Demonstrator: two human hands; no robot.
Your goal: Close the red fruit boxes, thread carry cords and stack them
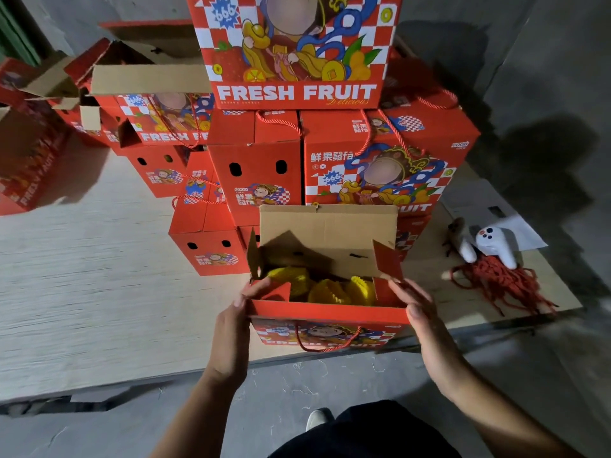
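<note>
An open red fruit box (327,332) stands at the near edge of the wooden board, its back flap upright and fruit in yellow foam nets (325,289) inside. A red carry cord (325,347) hangs in a loop on its front face. My left hand (236,320) touches the box's left top corner, thumb at the small left side flap. My right hand (415,304) lies with straight fingers against the right side flap (388,262), which stands tilted up. Closed red boxes (386,160) with cords are stacked right behind.
A heap of loose red cords (496,282) lies on the board to the right, with a white glove (492,242) on it. More open red boxes (145,104) stand at the back left. The wooden board (99,276) spreads to the left; grey concrete floor lies below.
</note>
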